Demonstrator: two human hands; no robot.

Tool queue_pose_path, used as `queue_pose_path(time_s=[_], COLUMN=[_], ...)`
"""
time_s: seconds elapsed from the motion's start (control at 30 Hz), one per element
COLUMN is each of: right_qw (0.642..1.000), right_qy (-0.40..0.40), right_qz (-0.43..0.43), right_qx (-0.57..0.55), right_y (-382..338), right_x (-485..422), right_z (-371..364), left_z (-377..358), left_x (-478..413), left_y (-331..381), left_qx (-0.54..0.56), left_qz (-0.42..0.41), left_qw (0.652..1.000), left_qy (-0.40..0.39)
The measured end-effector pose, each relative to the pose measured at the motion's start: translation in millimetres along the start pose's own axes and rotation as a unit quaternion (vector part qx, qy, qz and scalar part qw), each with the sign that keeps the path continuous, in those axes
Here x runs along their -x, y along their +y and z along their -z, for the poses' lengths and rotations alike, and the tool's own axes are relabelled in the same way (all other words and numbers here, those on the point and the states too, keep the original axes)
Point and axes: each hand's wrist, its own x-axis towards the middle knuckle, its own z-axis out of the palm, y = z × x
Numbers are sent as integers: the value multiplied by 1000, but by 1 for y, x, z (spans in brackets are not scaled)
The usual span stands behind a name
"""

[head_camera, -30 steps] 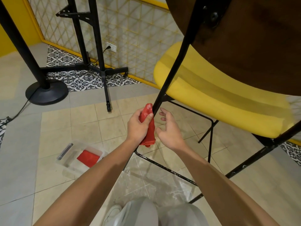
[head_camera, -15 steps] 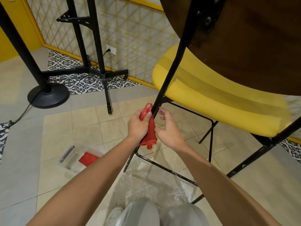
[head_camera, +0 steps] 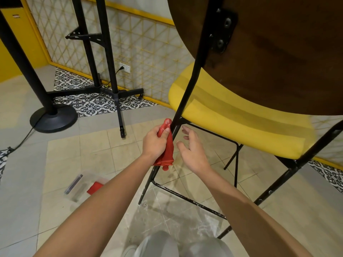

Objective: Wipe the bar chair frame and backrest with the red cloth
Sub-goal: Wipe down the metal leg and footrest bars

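your left hand (head_camera: 155,143) gripped the red cloth (head_camera: 165,145), a soft bunched roll held against the frame (head_camera: 187,89). the frame was a thin black metal tube with chipped paint, and the cloth sat just below the smooth yellow seat (head_camera: 232,115). the backrest (head_camera: 278,62), dark brown wood with a rounded edge, was bolted to the tube through a black plate. compared with half a second earlier, your right hand (head_camera: 193,151) had drawn away from tube and cloth, while the left kept its place. the right hand hung free just right of the tube, fingers loosely spread, holding nothing. both forearms reached forward and down. a clear plastic box (head_camera: 78,186) lay on the glossy tiled floor (head_camera: 111,154) at left.
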Motion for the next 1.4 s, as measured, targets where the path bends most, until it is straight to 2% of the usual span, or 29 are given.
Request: queue_pose_path(time_s=[0.1,0.3,0.43,0.6,0.8,0.9,1.03,1.1,1.23,1.33,1.4], right_qw=[1000,996,995,997,997,996,989,981,955,892,853], right_qy=[4,-9,-13,-22,-25,-23,-42,-58,-94,-89,-90], right_qz=[-8,-11,-7,-3,-5,-13,-61,-100,-167,-228,-251], right_qx=[-29,-91,-96,-78,-73,-85,-128,-154,-226,-381,-448], right_y=[-5,-16,-17,-12,-12,-11,-3,2,11,16,18], right_x=[0,3,5,5,5,6,11,14,21,21,20], right_z=[3,9,8,6,4,1,-6,-10,-21,-27,-26], left_z=[2,1,-2,0,-2,0,9,7,0,-3,-5], left_x=[-1,1,2,0,5,11,26,33,36,33,28], left_y=[10,36,16,6,21,17,-1,-7,-11,-8,-11], left_qx=[-8,60,5,-50,47,96,159,165,214,170,95], left_qz=[-7,-58,-86,-66,-59,-62,-21,22,88,86,51], left_qw=[1000,996,996,996,996,993,983,979,965,973,987], left_qy=[1,18,29,33,46,18,-87,-117,-127,-128,-115])
